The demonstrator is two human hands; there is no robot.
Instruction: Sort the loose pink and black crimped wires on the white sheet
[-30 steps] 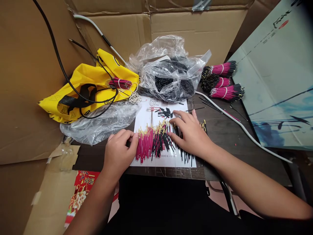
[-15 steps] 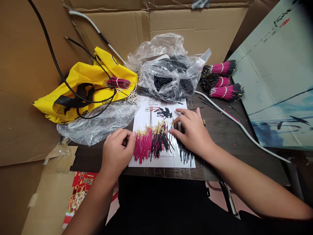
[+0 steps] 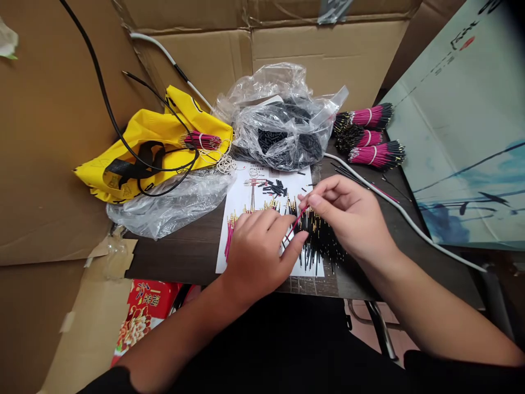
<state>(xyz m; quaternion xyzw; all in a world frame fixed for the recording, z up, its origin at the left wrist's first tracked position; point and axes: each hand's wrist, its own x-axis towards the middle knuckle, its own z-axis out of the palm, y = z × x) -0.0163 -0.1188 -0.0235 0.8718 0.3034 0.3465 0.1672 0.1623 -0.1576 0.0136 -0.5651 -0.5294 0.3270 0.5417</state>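
Note:
A thin magenta wire [image 3: 290,234] slants between my hands, its upper end pinched between the thumb and forefinger of my right hand [image 3: 353,221]. My left hand [image 3: 262,253] reaches over the white printed sheet [image 3: 223,257], thumb and forefinger apart around the wire's lower part; whether they touch it I cannot tell. Beneath and beside it lie magenta wires with gold tips [image 3: 229,235], mostly hidden by that hand. Black-sleeved wires with gold tips [image 3: 314,249] spread under my right hand. Short black sleeves [image 3: 275,188] lie loose on the sheet beyond both hands.
Behind the sheet sits a clear plastic bag [image 3: 283,131] full of black sleeves. Tied wire bundles [image 3: 375,155] are stacked at the back right, near a white cable [image 3: 426,235]. On the left are a yellow bag [image 3: 151,123], a black cable [image 3: 98,76] and crumpled plastic [image 3: 176,205].
My left hand has moved right over the wires. My right hand has shifted right and now holds a magenta wire between its fingertips. The view has tilted slightly.

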